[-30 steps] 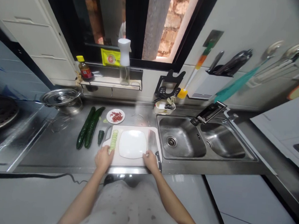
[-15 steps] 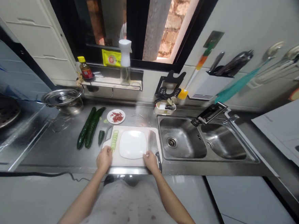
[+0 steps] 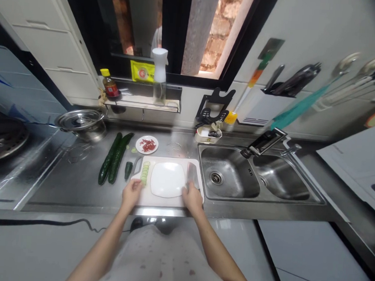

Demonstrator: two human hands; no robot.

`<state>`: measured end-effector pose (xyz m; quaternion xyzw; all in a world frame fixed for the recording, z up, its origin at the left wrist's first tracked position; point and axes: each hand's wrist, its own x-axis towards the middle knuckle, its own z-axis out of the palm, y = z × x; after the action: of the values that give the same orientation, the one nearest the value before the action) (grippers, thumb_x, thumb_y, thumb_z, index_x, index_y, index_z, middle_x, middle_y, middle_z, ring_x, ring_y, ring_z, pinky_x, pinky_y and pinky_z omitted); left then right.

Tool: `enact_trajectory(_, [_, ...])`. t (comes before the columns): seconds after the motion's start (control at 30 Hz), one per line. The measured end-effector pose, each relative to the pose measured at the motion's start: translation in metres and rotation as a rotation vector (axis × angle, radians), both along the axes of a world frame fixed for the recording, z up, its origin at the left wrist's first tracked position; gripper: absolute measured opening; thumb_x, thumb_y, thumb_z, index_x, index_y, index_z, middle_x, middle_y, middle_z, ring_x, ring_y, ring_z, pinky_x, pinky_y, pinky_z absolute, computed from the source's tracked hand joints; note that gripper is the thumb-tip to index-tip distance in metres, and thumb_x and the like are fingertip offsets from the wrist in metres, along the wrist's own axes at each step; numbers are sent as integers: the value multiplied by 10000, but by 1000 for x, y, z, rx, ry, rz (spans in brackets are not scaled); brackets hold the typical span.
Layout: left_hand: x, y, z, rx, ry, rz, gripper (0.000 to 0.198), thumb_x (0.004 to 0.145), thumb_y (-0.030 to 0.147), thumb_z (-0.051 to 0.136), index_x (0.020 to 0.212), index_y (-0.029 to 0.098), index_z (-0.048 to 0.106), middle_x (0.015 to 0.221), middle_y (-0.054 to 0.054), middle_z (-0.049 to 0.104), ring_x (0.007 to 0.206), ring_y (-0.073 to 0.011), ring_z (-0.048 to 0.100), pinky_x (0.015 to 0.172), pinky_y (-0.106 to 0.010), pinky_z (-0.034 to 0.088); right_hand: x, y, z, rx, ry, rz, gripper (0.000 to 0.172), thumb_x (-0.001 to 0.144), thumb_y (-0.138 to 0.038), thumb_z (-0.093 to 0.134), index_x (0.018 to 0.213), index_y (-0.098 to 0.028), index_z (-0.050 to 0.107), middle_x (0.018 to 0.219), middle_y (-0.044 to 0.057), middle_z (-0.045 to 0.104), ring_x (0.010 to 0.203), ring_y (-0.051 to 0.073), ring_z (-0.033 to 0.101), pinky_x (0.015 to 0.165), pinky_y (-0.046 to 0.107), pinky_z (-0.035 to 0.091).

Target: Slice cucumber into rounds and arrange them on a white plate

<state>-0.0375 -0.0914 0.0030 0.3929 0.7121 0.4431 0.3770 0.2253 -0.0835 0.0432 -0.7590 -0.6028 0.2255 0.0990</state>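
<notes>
A white cutting board (image 3: 167, 203) lies on the steel counter. On its middle stands a bare white square plate (image 3: 168, 180), with a row of overlapping cucumber slices (image 3: 145, 174) to its left. My left hand (image 3: 131, 193) is at the board's left front corner, fingers curled in at the lower end of the slices; what they hold, if anything, is unclear. My right hand (image 3: 192, 197) is closed around the handle end of a knife (image 3: 192, 173), thumb beside the plate's right edge. The blade lies flat on the board; the handle is hidden.
Left of the board lie a short cucumber piece (image 3: 128, 170) and two long cucumbers (image 3: 113, 159). Behind it sits a small plate (image 3: 154, 150) of chopped red bits. A lidded pot (image 3: 86, 125) stands at the back left. A double sink (image 3: 233, 171) adjoins on the right.
My right hand has moved from the plate's right edge slightly right and away from me, covering the knife handle that showed before. My left hand has stayed near the slices.
</notes>
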Motion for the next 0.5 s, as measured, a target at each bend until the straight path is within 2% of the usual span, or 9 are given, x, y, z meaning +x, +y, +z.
enact_trajectory(0.13, [24, 2, 24, 74, -41, -162, 265, 730, 400, 632, 860, 170, 657, 811, -65, 686, 761, -185, 629, 735, -279, 489, -19, -1, 16, 138, 226, 156, 304, 858, -300, 497, 1120, -182, 596, 850, 46, 652, 767, 166, 577, 694, 238, 386])
enact_trajectory(0.3, [54, -3, 49, 97, -32, -357, 219, 735, 350, 637, 879, 187, 659, 791, -40, 668, 773, -183, 623, 708, -263, 480, -44, -3, 23, 147, 528, 312, 244, 868, -305, 476, 1024, -183, 620, 838, 17, 647, 742, 135, 563, 689, 222, 407])
enact_trajectory(0.43, [61, -4, 59, 107, -15, -463, 239, 773, 345, 601, 950, 188, 628, 781, -22, 641, 735, -160, 604, 675, -240, 459, -49, 1, 24, 145, 601, 333, 189, 873, -278, 455, 868, -180, 617, 792, 3, 640, 725, 129, 556, 683, 224, 407])
enact_trajectory(0.5, [59, -3, 60, 105, -15, -534, 262, 794, 347, 576, 1001, 189, 606, 786, -12, 633, 726, -149, 594, 670, -235, 450, -47, 3, 24, 140, 627, 336, 168, 864, -278, 476, 872, -183, 614, 784, -2, 635, 724, 131, 555, 682, 228, 411])
